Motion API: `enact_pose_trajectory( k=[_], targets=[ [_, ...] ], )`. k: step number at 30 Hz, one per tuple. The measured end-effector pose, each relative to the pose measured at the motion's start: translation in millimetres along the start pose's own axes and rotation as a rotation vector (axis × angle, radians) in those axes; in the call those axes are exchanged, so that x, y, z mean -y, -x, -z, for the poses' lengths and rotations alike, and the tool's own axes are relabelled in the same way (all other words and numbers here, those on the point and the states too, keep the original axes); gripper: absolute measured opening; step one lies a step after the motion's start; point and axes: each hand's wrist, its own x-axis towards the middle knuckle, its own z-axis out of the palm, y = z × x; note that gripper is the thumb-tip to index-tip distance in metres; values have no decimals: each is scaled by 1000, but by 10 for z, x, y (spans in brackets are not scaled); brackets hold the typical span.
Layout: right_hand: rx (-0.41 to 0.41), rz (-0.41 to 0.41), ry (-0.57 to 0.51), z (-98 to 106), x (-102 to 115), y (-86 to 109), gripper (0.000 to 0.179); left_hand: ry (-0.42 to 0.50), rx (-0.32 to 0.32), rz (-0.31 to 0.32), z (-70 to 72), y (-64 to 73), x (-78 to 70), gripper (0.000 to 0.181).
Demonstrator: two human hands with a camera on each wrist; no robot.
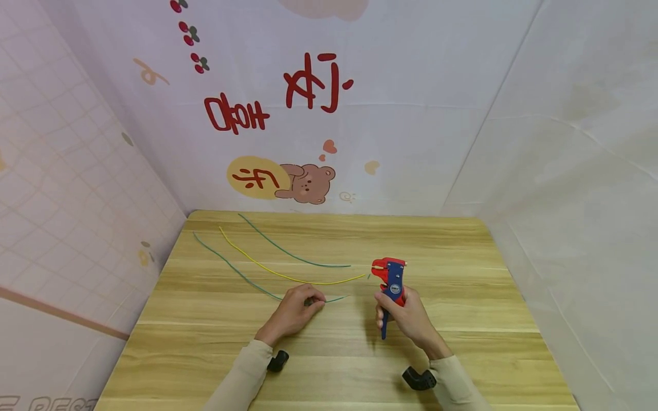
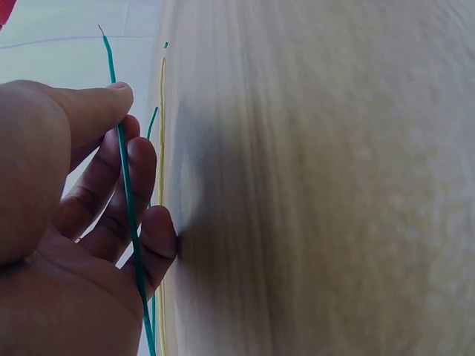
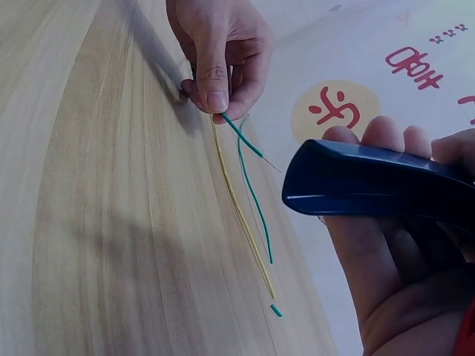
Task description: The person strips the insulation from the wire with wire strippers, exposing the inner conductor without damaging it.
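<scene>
Between thumb and fingertips my left hand (image 1: 295, 308) pinches a green wire (image 2: 126, 174) near its right end. Bare copper strands (image 3: 273, 165) show at that end, past the green insulation. My right hand (image 1: 406, 314) grips a red and blue wire stripper (image 1: 393, 282), its red head pointing up and left, apart from the wire. In the right wrist view the stripper's blue handle (image 3: 371, 178) lies across the fingers. Just left of the stripper's head, a short green piece of insulation (image 3: 276, 310) lies on the table.
A yellow wire (image 1: 288, 277) and a second green wire (image 1: 288, 251) lie curved on the wooden table (image 1: 462, 354), beyond the left hand. White printed walls (image 1: 411, 142) stand at the table's back and sides. Black wrist cameras (image 1: 418, 378) sit at both wrists.
</scene>
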Motion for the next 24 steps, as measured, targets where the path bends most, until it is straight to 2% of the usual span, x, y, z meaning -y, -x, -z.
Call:
enact_pose_trajectory(
  k=[13,24],
  targets=[
    [32,33,-6,12,3,13,24,-31,-22,-22,-10,13,26,5],
    [24,32,5,77,-38,1,24,-43,-18,0,-16,-6,26,5]
  ],
)
